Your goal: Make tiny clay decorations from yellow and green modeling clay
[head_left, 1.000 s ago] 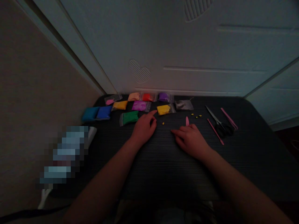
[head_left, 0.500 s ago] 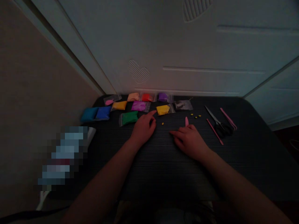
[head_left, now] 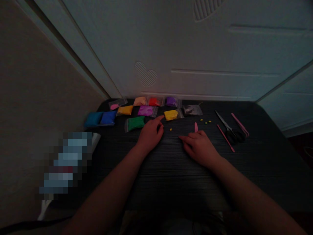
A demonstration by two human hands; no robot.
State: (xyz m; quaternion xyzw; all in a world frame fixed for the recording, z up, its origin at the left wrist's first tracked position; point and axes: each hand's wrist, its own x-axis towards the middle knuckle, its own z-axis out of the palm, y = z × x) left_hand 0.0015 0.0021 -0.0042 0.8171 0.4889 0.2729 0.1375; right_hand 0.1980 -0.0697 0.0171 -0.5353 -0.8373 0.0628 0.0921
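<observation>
My left hand (head_left: 151, 132) rests palm down on the dark table, its index finger stretched towards a bag of yellow clay (head_left: 171, 115) and its thumb apart. Between my hands lies a tiny yellow piece of clay (head_left: 170, 129). My right hand (head_left: 200, 147) points its index finger leftward, with the other fingers curled in. From their far side sticks the blade of a pink clay knife (head_left: 196, 127); its handle is hidden under the hand, which appears closed on it. Several tiny yellow and dark pieces (head_left: 205, 123) lie beyond that blade.
Scissors (head_left: 227, 127), a thin pink tool (head_left: 225, 138) and pink tweezers (head_left: 240, 124) lie at the right. Several clay bags, including green (head_left: 136, 123), blue (head_left: 108, 118) and purple (head_left: 170, 101), line the back left. A blurred-out object (head_left: 70, 160) sits at the left edge.
My right index fingertip has shifted very slightly away from me and to the right. The left hand and the things on the table look the same.
</observation>
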